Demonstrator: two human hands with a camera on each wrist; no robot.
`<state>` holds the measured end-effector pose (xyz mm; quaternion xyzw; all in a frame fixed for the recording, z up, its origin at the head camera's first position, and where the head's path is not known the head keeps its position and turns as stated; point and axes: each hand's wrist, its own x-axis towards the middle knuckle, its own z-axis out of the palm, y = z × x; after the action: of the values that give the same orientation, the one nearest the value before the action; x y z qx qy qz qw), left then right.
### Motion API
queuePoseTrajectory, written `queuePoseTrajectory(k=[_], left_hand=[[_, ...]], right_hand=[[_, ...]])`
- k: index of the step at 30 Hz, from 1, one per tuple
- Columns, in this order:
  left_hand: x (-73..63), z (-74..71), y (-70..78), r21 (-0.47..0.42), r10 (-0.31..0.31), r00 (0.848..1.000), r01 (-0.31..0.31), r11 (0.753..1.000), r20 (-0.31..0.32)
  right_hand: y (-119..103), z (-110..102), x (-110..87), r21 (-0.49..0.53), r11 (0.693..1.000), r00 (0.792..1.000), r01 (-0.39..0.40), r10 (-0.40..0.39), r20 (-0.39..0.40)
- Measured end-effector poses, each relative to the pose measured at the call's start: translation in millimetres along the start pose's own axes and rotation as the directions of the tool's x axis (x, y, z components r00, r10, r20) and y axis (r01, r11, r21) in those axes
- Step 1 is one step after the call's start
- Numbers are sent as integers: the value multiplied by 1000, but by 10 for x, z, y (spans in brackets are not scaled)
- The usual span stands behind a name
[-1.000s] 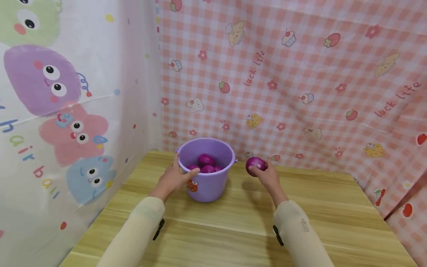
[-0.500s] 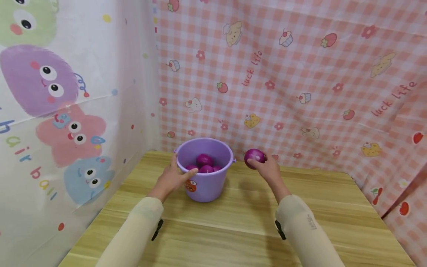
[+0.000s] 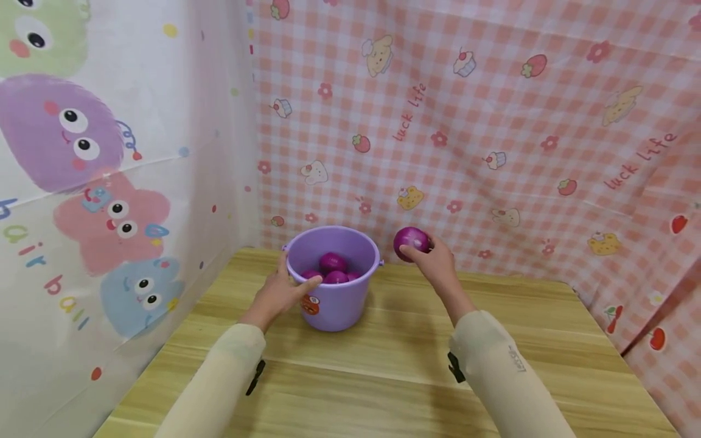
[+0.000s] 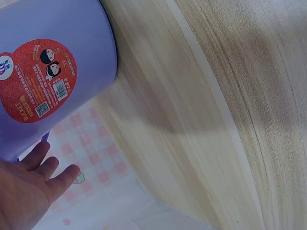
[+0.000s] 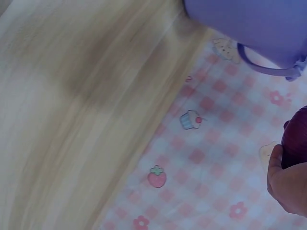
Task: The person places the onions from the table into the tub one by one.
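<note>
A purple bucket (image 3: 334, 307) stands on the table, with several red onions (image 3: 333, 263) inside it. My left hand (image 3: 276, 295) holds the bucket at its left rim, the thumb lying over the near edge and a finger along the side. In the left wrist view, other fingers (image 4: 62, 182) of that hand spread loosely beside the bucket's wall. To the right of the bucket, my right hand (image 3: 438, 261) grips another red onion (image 3: 411, 242) above the table, slightly higher than the bucket's rim. The right wrist view shows part of this onion (image 5: 296, 136) at its right edge.
The wood-grain table (image 3: 356, 389) ends at a pink checked curtain (image 3: 465, 176) behind the bucket. A white curtain with cartoon figures (image 3: 137, 207) hangs at the left. The bucket's handle (image 5: 261, 69) hangs down on its outer side.
My right hand has raised the onion and brought it slightly left, nearer the bucket's rim level. The left hand keeps its hold on the bucket. The head view has shifted slightly.
</note>
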<state>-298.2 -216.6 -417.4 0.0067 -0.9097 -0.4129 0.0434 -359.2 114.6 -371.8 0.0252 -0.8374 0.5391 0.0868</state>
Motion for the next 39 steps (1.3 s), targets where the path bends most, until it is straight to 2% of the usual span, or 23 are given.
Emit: queuePoseTrajectory(k=[13,21,35,39], left_hand=[[-2,4,5,19,4,1000,-4,1000,-2],[-9,1,12,16,-1,1000,1,1000,1],[-11,-8,16,27,1,1000,-1,1000,4],[-11,-5,13,23,-1,1000,1,1000,7]], right_hand=[[-236,106,-39,69,998,1000,10,-12,28],[-354,204,-67,45,999,999,13,-14,40],[-467,555,-153,99,994,994,53,-62,91],[-466,661,-174,104,992,993,75,-84,85]])
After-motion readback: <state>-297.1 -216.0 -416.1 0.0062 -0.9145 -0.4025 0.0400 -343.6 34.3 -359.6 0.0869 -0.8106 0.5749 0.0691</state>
